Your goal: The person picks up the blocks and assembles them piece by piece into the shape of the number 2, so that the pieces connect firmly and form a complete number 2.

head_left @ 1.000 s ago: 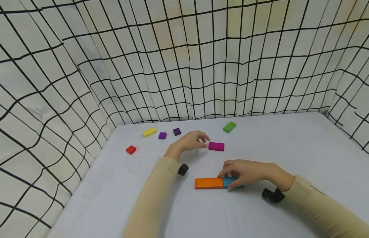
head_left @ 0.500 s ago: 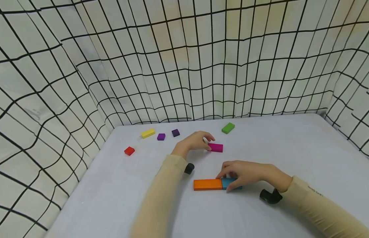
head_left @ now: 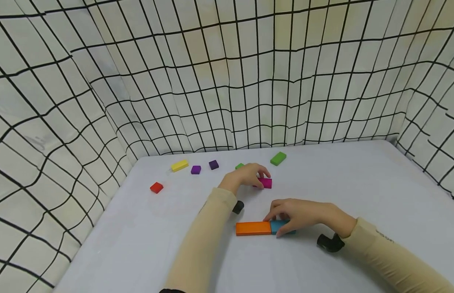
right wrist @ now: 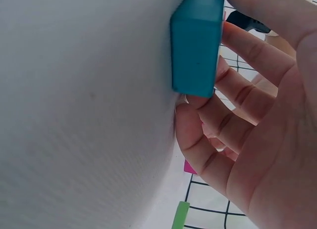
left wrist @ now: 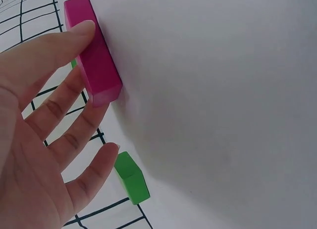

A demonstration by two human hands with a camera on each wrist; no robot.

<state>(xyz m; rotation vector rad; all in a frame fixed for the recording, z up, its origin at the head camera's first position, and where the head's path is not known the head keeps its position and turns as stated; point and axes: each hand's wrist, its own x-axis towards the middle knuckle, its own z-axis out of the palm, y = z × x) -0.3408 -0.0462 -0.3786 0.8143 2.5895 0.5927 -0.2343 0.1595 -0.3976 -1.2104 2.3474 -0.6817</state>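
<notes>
Magenta block [left wrist: 100, 66]: plain oblong, flat-sided, crisp edges, visible end paler.

Magenta block [left wrist: 100, 61], blue block [right wrist: 196, 56], orange block [head_left: 253, 228], black-gridded white backdrop [head_left: 248, 73]

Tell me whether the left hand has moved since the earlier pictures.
Yes. Judged against the dark purple block in the head view, the left hand has moved right, and now holds the magenta block.

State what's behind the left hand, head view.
Behind the left hand, a green block and a magenta block show in part; their covered portions can't be seen.
</notes>
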